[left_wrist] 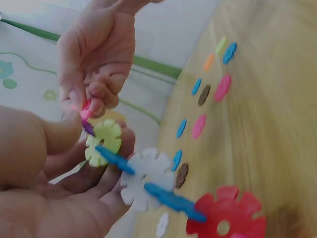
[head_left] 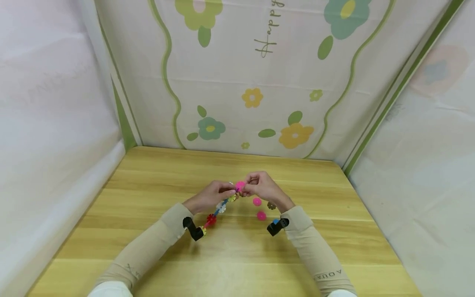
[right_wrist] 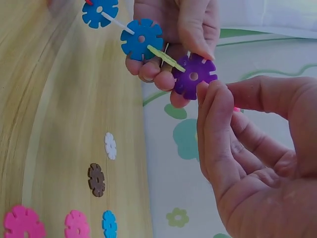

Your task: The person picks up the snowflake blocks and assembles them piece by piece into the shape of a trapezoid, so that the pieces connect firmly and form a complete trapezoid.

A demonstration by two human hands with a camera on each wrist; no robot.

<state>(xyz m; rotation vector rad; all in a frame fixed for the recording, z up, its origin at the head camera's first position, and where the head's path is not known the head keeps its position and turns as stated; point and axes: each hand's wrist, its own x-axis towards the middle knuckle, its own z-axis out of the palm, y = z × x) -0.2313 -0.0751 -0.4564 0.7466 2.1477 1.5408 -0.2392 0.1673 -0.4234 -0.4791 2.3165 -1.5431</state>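
Left grip (head_left: pixel 215 194) pinched a purple notched plastic disc (right_wrist: pixel 190 78); right grip (head_left: pixel 262 186), adjacent, a pink plastic disc (head_left: pixel 240 186); both seemed light, stiff, best rim-held.

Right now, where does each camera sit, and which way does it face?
Head: worn on the head, facing forward and down at the wood-grain table; beige-sleeved forearms, left hand and right hand show.
Left wrist: worn there, looking along the multicoloured chain of notched plastic discs; its own hand is near, the other beyond.
Right wrist: worn there, facing the round purple plastic disc; both hands show.
Shared: head and left wrist both show the chain's round red plastic disc.
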